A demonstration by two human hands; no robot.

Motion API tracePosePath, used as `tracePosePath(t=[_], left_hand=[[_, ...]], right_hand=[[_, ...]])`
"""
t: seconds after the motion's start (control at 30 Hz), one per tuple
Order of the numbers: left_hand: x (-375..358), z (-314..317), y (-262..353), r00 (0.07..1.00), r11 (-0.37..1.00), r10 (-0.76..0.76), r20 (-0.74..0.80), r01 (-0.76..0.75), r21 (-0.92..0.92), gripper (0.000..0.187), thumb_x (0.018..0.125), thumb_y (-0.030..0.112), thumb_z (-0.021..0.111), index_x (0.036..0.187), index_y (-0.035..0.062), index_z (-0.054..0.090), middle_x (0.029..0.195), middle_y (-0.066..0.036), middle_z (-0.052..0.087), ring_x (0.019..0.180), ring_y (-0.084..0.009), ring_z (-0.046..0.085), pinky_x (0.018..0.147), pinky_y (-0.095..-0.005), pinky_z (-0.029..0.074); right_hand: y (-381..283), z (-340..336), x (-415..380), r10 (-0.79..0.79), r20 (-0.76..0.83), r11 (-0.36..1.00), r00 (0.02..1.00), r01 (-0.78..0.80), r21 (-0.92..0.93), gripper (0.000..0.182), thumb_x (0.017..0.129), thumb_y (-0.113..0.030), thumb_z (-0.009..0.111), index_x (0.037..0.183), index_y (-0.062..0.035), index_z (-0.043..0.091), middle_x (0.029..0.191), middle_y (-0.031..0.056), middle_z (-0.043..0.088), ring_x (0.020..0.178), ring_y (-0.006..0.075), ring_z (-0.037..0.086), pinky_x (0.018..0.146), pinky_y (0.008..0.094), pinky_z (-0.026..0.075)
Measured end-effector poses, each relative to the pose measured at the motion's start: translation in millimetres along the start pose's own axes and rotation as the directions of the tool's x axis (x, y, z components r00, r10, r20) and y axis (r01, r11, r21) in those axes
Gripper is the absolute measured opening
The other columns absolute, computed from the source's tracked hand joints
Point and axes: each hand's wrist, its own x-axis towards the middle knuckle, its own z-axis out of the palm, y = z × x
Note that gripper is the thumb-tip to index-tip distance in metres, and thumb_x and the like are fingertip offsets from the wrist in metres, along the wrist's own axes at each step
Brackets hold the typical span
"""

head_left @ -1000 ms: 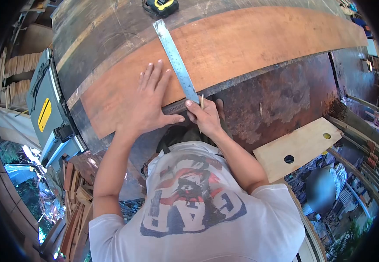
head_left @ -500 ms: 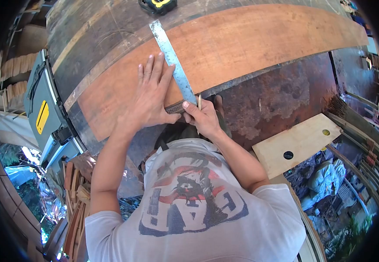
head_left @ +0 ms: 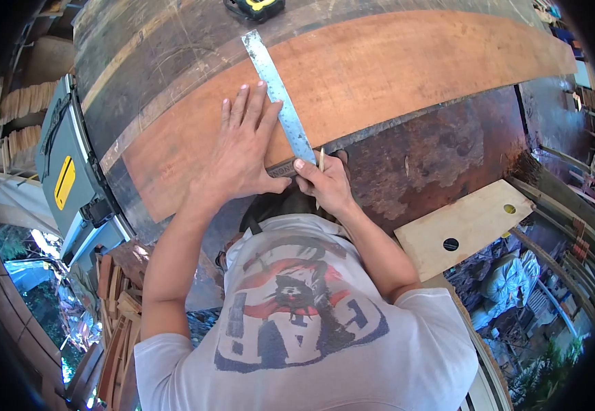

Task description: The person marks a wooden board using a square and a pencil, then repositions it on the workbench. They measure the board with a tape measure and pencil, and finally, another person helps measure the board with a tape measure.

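Observation:
A reddish-brown wooden board [head_left: 393,65] lies across the workbench, with a try square [head_left: 275,89] laid over it. The square's speckled metal blade crosses the board, and its dark stock runs along the near edge, partly hidden by my hands. My left hand [head_left: 239,147] is spread flat on the board left of the blade, its index fingertip at the blade's edge and its thumb by the stock. With the thumb over the blade's near end, my right hand [head_left: 328,183] grips the square at its corner. A thin pencil [head_left: 321,161] stands upright between that hand's fingers.
A black and yellow tape measure [head_left: 256,7] rests at the far edge of the view. At left stands a dark grey case-like object [head_left: 71,157] with a yellow label. A pale plank with two holes [head_left: 458,226] lies at right. Wood scraps [head_left: 116,308] are piled at lower left.
The try square has slid a little to the right along the board, and both hands have shifted right with it. The board stays in place.

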Motion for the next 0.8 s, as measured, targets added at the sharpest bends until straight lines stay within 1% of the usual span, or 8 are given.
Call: tracePosePath(t=[0.33, 0.43, 0.53, 0.63, 0.7, 0.73, 0.77, 0.8], left_hand=[[1.3, 0.6, 0.4, 1.0, 0.998, 0.009, -0.007, -0.008, 0.057, 0.115, 0.054, 0.044, 0.089, 0.147, 0.0002, 0.038, 0.16, -0.029, 0.023, 0.147, -0.0516, 0.022, 0.119, -0.0658, 0.022], [0.6, -1.7, 1.1, 1.0, 0.998, 0.02, -0.021, -0.018, 0.067, 0.114, 0.053, 0.044, 0.09, 0.146, 0.0011, 0.04, 0.159, -0.028, 0.025, 0.146, -0.0513, 0.024, 0.118, -0.0656, 0.024], [2.9, -6.1, 2.8, 1.0, 0.996, 0.001, 0.018, -0.002, 0.09, 0.115, 0.052, 0.045, 0.09, 0.146, 0.0017, 0.04, 0.159, -0.027, 0.026, 0.146, -0.0503, 0.025, 0.118, -0.0644, 0.026], [1.5, -10.4, 6.1, 1.0, 0.997, -0.01, 0.014, 0.009, 0.079, 0.117, 0.052, 0.046, 0.091, 0.148, 0.0018, 0.04, 0.159, -0.026, 0.027, 0.147, -0.049, 0.026, 0.118, -0.0631, 0.027], [0.3, -12.0, 7.5, 0.999, 0.994, -0.024, 0.043, 0.019, 0.109, 0.116, 0.054, 0.046, 0.091, 0.149, 0.002, 0.039, 0.16, -0.025, 0.026, 0.148, -0.0478, 0.024, 0.12, -0.0601, 0.026], [1.1, -13.4, 7.8, 0.998, 0.992, -0.03, 0.055, 0.023, 0.125, 0.116, 0.055, 0.047, 0.091, 0.149, 0.0021, 0.039, 0.16, -0.025, 0.026, 0.149, -0.0473, 0.023, 0.12, -0.0586, 0.026], [2.2, -14.4, 8.5, 0.997, 0.992, -0.034, 0.064, 0.026, 0.126, 0.116, 0.055, 0.047, 0.091, 0.149, 0.0022, 0.039, 0.16, -0.025, 0.026, 0.149, -0.0472, 0.023, 0.12, -0.0587, 0.026], [3.0, -15.0, 9.4, 0.996, 0.992, -0.043, 0.073, 0.034, 0.126, 0.116, 0.055, 0.048, 0.091, 0.149, 0.0022, 0.039, 0.16, -0.025, 0.025, 0.149, -0.0472, 0.023, 0.12, -0.0589, 0.026]], right_hand=[[3.3, -3.4, 2.4, 0.014, 0.045, 0.997, 0.999, -0.017, 0.07, 0.031, 0.1, -0.029, 0.063, 0.081, -0.0045, 0.062, 0.064, 0.0, 0.057, 0.057, 0.0064, 0.047, 0.052, 0.0251, 0.036], [4.0, -4.8, 3.0, -0.039, 0.055, 0.998, 0.998, 0.036, 0.047, 0.031, 0.1, -0.03, 0.064, 0.081, -0.0048, 0.063, 0.064, -0.0003, 0.059, 0.057, 0.0065, 0.048, 0.052, 0.025, 0.037], [6.2, -8.3, 5.9, 0.016, 0.068, 0.999, 0.998, -0.018, 0.033, 0.033, 0.1, -0.031, 0.065, 0.079, -0.0054, 0.063, 0.064, -0.0002, 0.06, 0.058, 0.0066, 0.05, 0.053, 0.0246, 0.037], [-1.2, -4.2, 0.7, -0.029, 0.009, 0.996, 1.0, 0.03, -0.08, 0.037, 0.101, -0.033, 0.062, 0.077, -0.0047, 0.063, 0.064, 0.0004, 0.059, 0.059, 0.0087, 0.053, 0.056, 0.0267, 0.041], [-4.0, -10.0, -6.5, -0.093, -0.076, 0.942, 0.993, 0.063, -0.33, 0.039, 0.102, -0.034, 0.059, 0.078, -0.0039, 0.064, 0.065, 0.0015, 0.061, 0.061, 0.0106, 0.055, 0.059, 0.0295, 0.045], [-11.1, -14.2, -11.5, -0.137, -0.112, 0.89, 0.984, 0.072, -0.45, 0.04, 0.103, -0.034, 0.058, 0.078, -0.0034, 0.064, 0.065, 0.002, 0.062, 0.062, 0.0116, 0.057, 0.061, 0.0309, 0.047], [-25.2, -23.6, -20.3, -0.223, -0.118, 0.858, 0.968, 0.138, -0.494, 0.04, 0.104, -0.034, 0.054, 0.082, -0.0015, 0.066, 0.069, 0.0043, 0.065, 0.065, 0.0133, 0.059, 0.066, 0.034, 0.05], [-39.6, -30.5, -31.4, -0.314, -0.186, 0.835, 0.931, 0.177, -0.521, 0.04, 0.105, -0.032, 0.053, 0.086, -0.0002, 0.068, 0.072, 0.0057, 0.067, 0.068, 0.0136, 0.061, 0.066, 0.0335, 0.05]])
